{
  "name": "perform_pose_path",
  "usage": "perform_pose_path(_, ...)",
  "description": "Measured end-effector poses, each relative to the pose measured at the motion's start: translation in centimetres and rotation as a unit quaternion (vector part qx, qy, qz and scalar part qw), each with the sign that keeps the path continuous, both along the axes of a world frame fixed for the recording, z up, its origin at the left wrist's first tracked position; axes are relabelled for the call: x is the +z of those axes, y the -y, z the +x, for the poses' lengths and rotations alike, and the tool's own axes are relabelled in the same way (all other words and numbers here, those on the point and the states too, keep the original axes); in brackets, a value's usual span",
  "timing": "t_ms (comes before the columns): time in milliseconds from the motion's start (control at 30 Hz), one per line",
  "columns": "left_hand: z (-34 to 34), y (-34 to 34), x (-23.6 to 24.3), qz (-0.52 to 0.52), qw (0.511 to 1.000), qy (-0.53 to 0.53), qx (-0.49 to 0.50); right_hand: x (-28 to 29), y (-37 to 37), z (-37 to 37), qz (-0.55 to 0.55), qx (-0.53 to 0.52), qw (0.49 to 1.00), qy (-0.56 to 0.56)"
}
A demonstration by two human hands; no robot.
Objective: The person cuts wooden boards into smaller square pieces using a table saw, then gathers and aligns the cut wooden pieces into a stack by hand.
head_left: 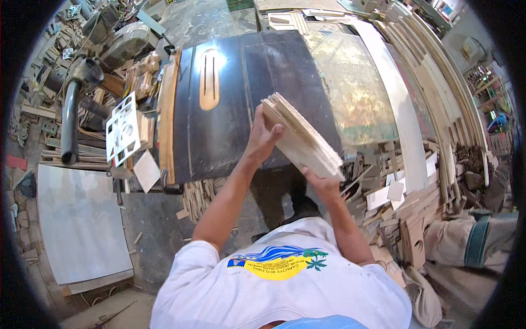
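A stack of several pale wooden boards (300,141) is held at a slant over the front right part of a dark metal machine table (241,137). The boards' long edges look rough and splintery. At the upper left end of the stack, my left hand (264,141) is closed on it, its thumb on the near face. My right hand (324,187) grips the lower right end from below, with its far fingers hidden behind the wood. Set into the tabletop is a rounded wooden insert (209,82) with two dark slots, beyond and left of my hands.
Along the table's left edge runs a wooden strip (167,118), beside a white board with cut-outs (123,129). Long planks (433,82) and a pale strip (392,82) lie to the right. Offcuts (200,200) are piled below. A large white panel (82,225) lies lower left.
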State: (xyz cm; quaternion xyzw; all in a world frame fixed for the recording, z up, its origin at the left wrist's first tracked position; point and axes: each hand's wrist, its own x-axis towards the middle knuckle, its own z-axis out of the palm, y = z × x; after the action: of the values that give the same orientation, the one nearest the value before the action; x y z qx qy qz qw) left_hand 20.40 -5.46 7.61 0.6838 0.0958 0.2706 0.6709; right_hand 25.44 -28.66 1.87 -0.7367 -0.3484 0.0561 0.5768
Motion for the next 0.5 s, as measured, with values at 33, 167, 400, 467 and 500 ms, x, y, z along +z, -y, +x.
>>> perform_pose_path(33, 3.3, -1.1, -0.8, 0.0, 1.0, -0.006, 0.007, 1.3, -1.3, 1.5, -0.015, -0.045, 0.998, 0.046)
perform_pose_path(167, 11.5, -3.3, -1.2, 0.017, 0.999, -0.032, -0.027, 0.1, -4.3, 8.2, 0.026, -0.038, 0.998, 0.034)
perform_pose_path(400, 16.2, -4.2, -3.9, -0.111, 0.994, -0.017, 0.009, -3.7, -4.5, 14.8, 0.039, 0.118, 0.992, -0.006)
perform_pose_path(467, 17.0, -4.0, -3.3, -0.09, 0.993, -0.075, 0.026, -3.0, -3.6, 15.9, 0.073, 0.192, 0.975, -0.082)
perform_pose_path(500, 17.5, -4.0, -2.8, -0.064, 0.989, -0.126, 0.032, -2.8, -3.5, 16.2, 0.067, 0.199, 0.974, -0.087)
